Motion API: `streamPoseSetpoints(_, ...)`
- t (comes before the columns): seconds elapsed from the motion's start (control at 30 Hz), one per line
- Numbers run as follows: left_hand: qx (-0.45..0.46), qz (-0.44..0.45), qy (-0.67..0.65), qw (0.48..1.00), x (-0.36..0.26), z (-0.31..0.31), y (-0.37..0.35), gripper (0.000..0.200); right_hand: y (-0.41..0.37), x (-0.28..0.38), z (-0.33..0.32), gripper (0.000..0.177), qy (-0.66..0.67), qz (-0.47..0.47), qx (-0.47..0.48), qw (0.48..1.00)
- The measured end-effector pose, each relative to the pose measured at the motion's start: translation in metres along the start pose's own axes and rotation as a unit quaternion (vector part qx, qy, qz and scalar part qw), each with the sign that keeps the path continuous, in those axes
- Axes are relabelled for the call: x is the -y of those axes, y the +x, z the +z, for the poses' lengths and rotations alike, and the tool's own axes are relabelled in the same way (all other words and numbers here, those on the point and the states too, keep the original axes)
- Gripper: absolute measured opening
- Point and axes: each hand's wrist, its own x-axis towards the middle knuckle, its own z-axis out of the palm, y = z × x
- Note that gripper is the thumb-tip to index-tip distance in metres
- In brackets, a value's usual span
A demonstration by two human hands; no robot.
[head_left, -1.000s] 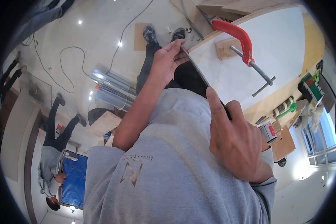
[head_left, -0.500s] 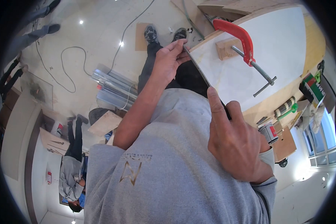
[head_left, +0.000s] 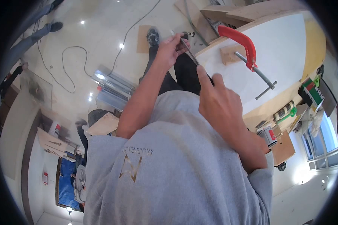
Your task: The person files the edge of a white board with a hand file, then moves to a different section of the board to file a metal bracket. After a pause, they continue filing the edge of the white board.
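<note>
A thin, dark metal file slants between my two hands, in front of my legs. The fingers of my left hand pinch its far end. Behind it, my right hand wraps the dark handle, forefinger stretched along the top; most of the handle is hidden by the palm. The file runs close along the edge of a white-topped board. On that board, a red G-clamp with a steel screw bears on a small wooden block.
Metal profiles lie on the floor at left, near a loose cable. A can and a green-handled tool are at right. Another person is at lower left; other people's legs show upper left.
Both hands and the file have shifted forward and left, the right hand most. Less of the file shows between them. The person at lower left has moved partly behind my shoulder.
</note>
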Motion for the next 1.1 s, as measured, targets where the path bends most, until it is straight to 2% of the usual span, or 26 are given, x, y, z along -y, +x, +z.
streamPoseSetpoints(0.07, 0.022, 0.01, 0.012, 1.0, -0.002, 0.004, -0.014, 0.041, -0.016, 0.01, -0.021, 0.051, 0.016, 0.004, 0.012, 1.0)
streamPoseSetpoints(0.17, 0.038, 0.034, 0.005, 0.999, -0.006, 0.016, -0.039, 0.042, -0.031, 0.018, -0.047, 0.064, 0.006, 0.017, 0.069, 0.997)
streamPoseSetpoints(0.27, 0.026, 0.0, 0.011, 1.0, -0.001, 0.024, -0.056, 0.042, -0.046, 0.023, -0.06, 0.051, 0.0, 0.022, 0.048, 0.999)
streamPoseSetpoints(0.47, 0.015, -0.015, 0.018, 1.0, 0.008, 0.031, -0.061, 0.04, -0.052, 0.025, -0.065, 0.053, -0.043, 0.031, 0.067, 0.996)
streamPoseSetpoints(0.57, 0.013, -0.014, 0.017, 1.0, 0.009, 0.033, -0.063, 0.04, -0.053, 0.021, -0.067, 0.06, -0.025, -0.009, 0.068, 0.997)
streamPoseSetpoints(1.1, 0.004, -0.002, 0.039, 0.999, 0.011, 0.038, -0.067, 0.036, -0.057, 0.022, -0.066, 0.059, -0.052, -0.012, 0.071, 0.996)
